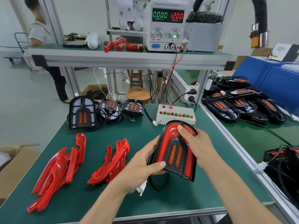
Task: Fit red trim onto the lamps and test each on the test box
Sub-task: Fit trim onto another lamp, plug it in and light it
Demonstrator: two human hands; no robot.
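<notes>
Both hands on one lamp [175, 152], held above the green mat [145, 126] just in front of the test box [175, 113]. Left hand [142, 165] grips the lamp's lower left edge, thumb curled over the face; it also holds something white beneath, likely the plug. Right hand [196, 146] wraps the right side, thumb pressing the red trim [171, 129] near the top arch. Trim appears seated round the lamp; whether every edge is snapped home cannot be told.

Two piles of loose trims [64, 164] lie to the left on the mat. Three untrimmed lamps [82, 113] stand at the back. Supply [166, 25] reads zero current, twelve volts.

Risks, as I judge them:
- Uneven thumb pressure could leave one side of the trim unlatched, or crack it.
- The cable looped under the lamp could snag.
- Lamp is held in the air, so a slip drops it onto the box.
</notes>
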